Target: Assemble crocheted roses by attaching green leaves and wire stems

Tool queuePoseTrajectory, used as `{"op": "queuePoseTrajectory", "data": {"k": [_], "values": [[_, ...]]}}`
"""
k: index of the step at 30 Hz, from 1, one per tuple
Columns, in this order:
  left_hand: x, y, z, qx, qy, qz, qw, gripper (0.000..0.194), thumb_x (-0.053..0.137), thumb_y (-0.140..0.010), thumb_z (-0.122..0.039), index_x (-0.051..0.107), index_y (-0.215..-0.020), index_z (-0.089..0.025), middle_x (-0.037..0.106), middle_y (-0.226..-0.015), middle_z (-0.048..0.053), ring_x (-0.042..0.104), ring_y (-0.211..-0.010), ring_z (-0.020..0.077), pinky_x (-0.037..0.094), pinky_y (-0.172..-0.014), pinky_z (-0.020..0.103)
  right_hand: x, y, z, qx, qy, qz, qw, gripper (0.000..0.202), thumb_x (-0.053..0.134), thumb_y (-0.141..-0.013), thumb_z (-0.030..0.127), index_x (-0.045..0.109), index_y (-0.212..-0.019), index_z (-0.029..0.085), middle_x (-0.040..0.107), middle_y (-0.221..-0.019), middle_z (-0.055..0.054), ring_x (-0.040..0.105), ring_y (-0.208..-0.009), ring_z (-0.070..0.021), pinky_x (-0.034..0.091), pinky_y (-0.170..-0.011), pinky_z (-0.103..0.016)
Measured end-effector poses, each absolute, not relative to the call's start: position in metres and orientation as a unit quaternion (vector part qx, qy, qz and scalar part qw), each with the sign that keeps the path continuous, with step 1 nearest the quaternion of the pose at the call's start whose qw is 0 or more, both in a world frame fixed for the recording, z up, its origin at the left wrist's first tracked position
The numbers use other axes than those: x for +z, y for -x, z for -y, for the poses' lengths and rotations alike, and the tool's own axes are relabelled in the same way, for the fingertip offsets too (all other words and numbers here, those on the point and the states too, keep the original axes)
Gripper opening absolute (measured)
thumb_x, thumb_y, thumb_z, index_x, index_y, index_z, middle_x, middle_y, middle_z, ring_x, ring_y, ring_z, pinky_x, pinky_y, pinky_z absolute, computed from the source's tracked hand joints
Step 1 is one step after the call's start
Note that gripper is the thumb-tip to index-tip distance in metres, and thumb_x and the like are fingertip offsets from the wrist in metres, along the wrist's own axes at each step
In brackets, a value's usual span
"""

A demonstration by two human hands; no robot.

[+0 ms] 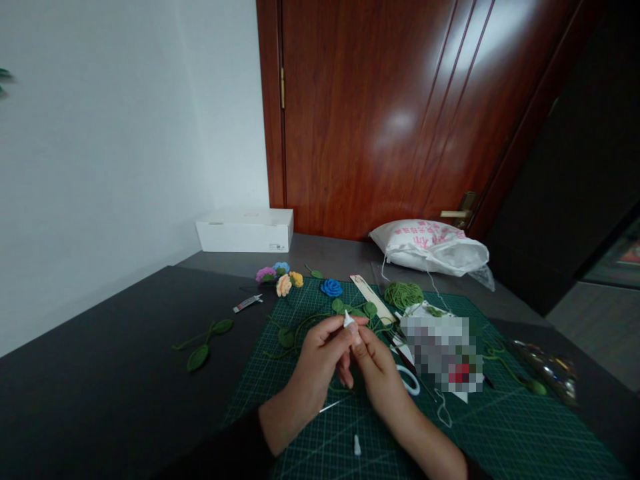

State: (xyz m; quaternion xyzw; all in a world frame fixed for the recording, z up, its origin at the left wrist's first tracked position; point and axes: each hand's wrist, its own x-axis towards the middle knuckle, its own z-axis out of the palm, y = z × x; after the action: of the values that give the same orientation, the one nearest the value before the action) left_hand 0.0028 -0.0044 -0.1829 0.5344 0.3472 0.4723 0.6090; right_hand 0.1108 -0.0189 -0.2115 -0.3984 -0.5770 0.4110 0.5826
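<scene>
My left hand (316,353) and my right hand (377,363) meet over the green cutting mat (310,443). Fingers of both are closed around a small white pointed nozzle (349,320), its tip up; whatever sits below it is hidden in my fingers. On the mat nearer me lies a small white cap (357,445). A thin metal needle or hook (334,404) shows below my hands. Just beyond them are green crocheted leaves (370,309) and green cord. White scissor handles (410,381) are beside my right hand.
Crocheted flowers (283,285), a blue crocheted rose (331,287) and a glue tube (247,303) lie farther off. Leaves (199,358) are at left. Green yarn (403,294), a ruler (373,299) and a white bag (425,245) are at right; a white box (245,231) stands behind.
</scene>
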Motion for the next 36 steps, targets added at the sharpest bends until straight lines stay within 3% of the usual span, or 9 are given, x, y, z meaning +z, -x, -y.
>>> {"op": "queuePoseTrajectory", "data": {"k": [3, 10, 14, 18, 24, 29, 32, 36], "values": [[-0.183, -0.002, 0.001, 0.489, -0.518, -0.343, 0.612, 0.045, 0.064, -0.085, -0.045, 0.071, -0.109, -0.009, 0.045, -0.044, -0.007, 0.036, -0.031, 0.0043, 0.032, -0.032, 0.014, -0.211, -0.116, 0.016, 0.412, 0.404, 0.582, 0.574, 0.040, 0.052, -0.091, 0.058, 0.058, -0.081, 0.020, 0.062, -0.069, 0.000, 0.058, -0.065, -0.0147, 0.049, -0.068, -0.028], [-0.181, 0.001, -0.001, 0.468, -0.515, -0.299, 0.653, 0.045, 0.061, -0.087, -0.042, 0.067, -0.115, -0.007, 0.046, -0.040, -0.007, 0.046, -0.028, 0.0096, 0.040, -0.031, 0.019, -0.205, -0.115, 0.021, 0.494, 0.350, 0.579, 0.546, 0.045, 0.045, -0.096, 0.055, 0.056, -0.073, 0.019, 0.055, -0.050, 0.004, 0.053, -0.045, -0.0113, 0.044, -0.053, -0.025], [-0.178, 0.000, -0.001, 0.451, -0.521, -0.311, 0.655, 0.039, 0.067, -0.082, -0.032, 0.070, -0.113, -0.009, 0.051, -0.046, -0.006, 0.040, -0.031, 0.0049, 0.039, -0.033, 0.016, -0.205, -0.113, 0.021, 0.542, 0.311, 0.518, 0.584, 0.036, 0.055, -0.090, 0.054, 0.056, -0.079, 0.019, 0.061, -0.060, 0.002, 0.057, -0.049, -0.0129, 0.047, -0.053, -0.026], [-0.177, 0.000, -0.002, 0.438, -0.524, -0.318, 0.658, 0.039, 0.063, -0.084, -0.032, 0.069, -0.114, -0.009, 0.051, -0.043, -0.006, 0.035, -0.028, 0.0042, 0.034, -0.031, 0.016, -0.208, -0.111, 0.019, 0.580, 0.267, 0.503, 0.582, 0.032, 0.057, -0.089, 0.052, 0.054, -0.083, 0.021, 0.063, -0.062, 0.002, 0.058, -0.049, -0.0134, 0.048, -0.053, -0.027], [-0.184, -0.001, -0.002, 0.455, -0.585, -0.358, 0.568, 0.038, 0.060, -0.086, -0.038, 0.071, -0.108, -0.009, 0.054, -0.041, -0.004, 0.046, -0.027, 0.0082, 0.031, -0.030, 0.015, -0.212, -0.108, 0.019, 0.527, 0.313, 0.531, 0.586, 0.036, 0.052, -0.091, 0.054, 0.059, -0.088, 0.018, 0.059, -0.055, 0.003, 0.057, -0.048, -0.0140, 0.048, -0.054, -0.026], [-0.184, 0.000, -0.001, 0.471, -0.610, -0.380, 0.512, 0.034, 0.059, -0.086, -0.039, 0.072, -0.101, -0.012, 0.062, -0.047, -0.001, 0.051, -0.030, 0.0094, 0.033, -0.030, 0.016, -0.218, -0.106, 0.020, 0.435, 0.392, 0.512, 0.628, 0.035, 0.059, -0.087, 0.052, 0.064, -0.086, 0.017, 0.062, -0.066, 0.001, 0.056, -0.058, -0.0144, 0.047, -0.058, -0.025], [-0.184, -0.001, 0.001, 0.475, -0.608, -0.404, 0.492, 0.034, 0.056, -0.088, -0.040, 0.072, -0.097, -0.011, 0.056, -0.040, -0.004, 0.049, -0.028, 0.0093, 0.032, -0.031, 0.016, -0.221, -0.103, 0.021, 0.445, 0.397, 0.516, 0.615, 0.037, 0.054, -0.090, 0.053, 0.064, -0.091, 0.017, 0.057, -0.061, 0.003, 0.050, -0.051, -0.0133, 0.044, -0.052, -0.024], [-0.184, -0.002, 0.005, 0.480, -0.592, -0.416, 0.496, 0.034, 0.052, -0.091, -0.044, 0.069, -0.092, -0.014, 0.053, -0.038, -0.005, 0.050, -0.027, 0.0109, 0.028, -0.028, 0.016, -0.218, -0.101, 0.025, 0.387, 0.421, 0.542, 0.616, 0.038, 0.052, -0.091, 0.054, 0.066, -0.097, 0.019, 0.060, -0.065, 0.001, 0.055, -0.059, -0.0162, 0.049, -0.062, -0.027]]}}
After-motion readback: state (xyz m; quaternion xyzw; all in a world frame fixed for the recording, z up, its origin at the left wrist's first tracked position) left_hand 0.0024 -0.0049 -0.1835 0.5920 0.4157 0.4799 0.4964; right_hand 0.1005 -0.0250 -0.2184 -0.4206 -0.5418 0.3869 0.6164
